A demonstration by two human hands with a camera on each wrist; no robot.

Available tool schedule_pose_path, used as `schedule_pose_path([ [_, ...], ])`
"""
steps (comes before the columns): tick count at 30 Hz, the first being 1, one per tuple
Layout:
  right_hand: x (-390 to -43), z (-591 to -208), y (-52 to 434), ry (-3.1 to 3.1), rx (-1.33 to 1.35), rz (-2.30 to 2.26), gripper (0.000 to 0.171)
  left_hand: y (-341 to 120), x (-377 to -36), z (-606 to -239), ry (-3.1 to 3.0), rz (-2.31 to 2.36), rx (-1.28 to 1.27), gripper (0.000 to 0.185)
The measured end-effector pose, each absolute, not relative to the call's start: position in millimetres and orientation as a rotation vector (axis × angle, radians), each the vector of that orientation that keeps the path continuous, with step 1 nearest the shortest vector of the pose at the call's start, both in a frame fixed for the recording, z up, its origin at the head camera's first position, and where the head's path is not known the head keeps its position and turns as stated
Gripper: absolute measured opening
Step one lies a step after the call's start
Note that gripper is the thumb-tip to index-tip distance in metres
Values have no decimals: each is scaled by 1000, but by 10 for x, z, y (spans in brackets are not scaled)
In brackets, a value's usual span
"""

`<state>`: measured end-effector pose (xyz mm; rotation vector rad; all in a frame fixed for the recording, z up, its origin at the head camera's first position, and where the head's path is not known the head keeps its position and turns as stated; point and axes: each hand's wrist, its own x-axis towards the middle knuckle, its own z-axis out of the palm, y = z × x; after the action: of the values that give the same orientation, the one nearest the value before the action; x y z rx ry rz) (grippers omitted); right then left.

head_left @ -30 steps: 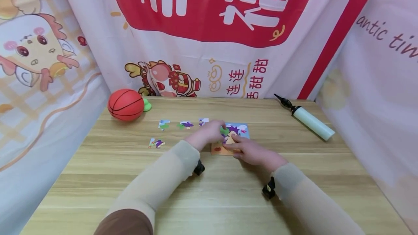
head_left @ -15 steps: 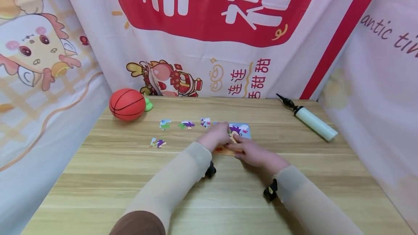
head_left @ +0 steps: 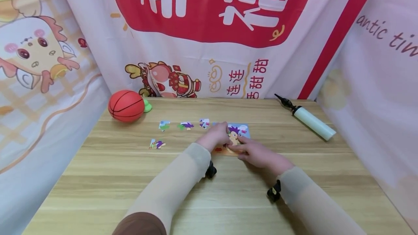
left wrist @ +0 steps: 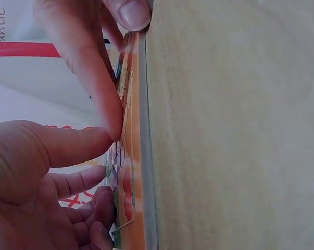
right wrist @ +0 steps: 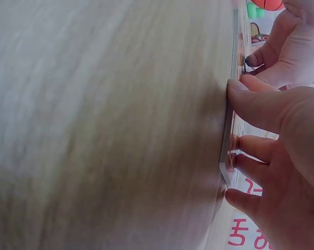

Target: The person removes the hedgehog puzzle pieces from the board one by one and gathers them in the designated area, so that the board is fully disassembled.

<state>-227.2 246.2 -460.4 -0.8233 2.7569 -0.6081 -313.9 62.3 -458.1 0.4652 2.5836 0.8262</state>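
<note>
Both hands pressed on the puzzle board

The puzzle board point(head_left: 243, 130) lies flat at the table's point(head_left: 228, 191) middle. The left hand point(head_left: 215, 136) and right hand point(head_left: 258, 154) are laid on it, straight fingertips pressing the picture. Compared with a second ago, the green piece once seen under the left fingers is no longer visible; four loose pieces point(head_left: 185, 125) are unmoved.

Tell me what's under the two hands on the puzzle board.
Part of the puzzle board shows, with a purple-haired figure. The left hand and right hand cover the rest; any piece beneath stays hidden.
</note>
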Motion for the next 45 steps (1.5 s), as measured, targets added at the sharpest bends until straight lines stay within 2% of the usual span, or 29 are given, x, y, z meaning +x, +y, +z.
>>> schedule_pose_path([
  [13,-2278,-4590,2428,2728,-727,-605,47,584,-3126,-4580,2535,932,456,41],
  [22,-2288,-4595,2420,2724,-710,-612,50,607,-3191,-4664,2524,1116,402,14],
  [30,-2299,-4593,2427,2734,-724,-581,50,563,-3251,-4635,2544,1226,375,4],
  [37,-2305,-4604,2417,2736,-684,-562,49,331,-3328,-4570,2580,1323,405,6],
  [45,-2285,-4607,2418,2732,-613,-546,49,-226,-3384,-4394,2621,1326,339,5],
])
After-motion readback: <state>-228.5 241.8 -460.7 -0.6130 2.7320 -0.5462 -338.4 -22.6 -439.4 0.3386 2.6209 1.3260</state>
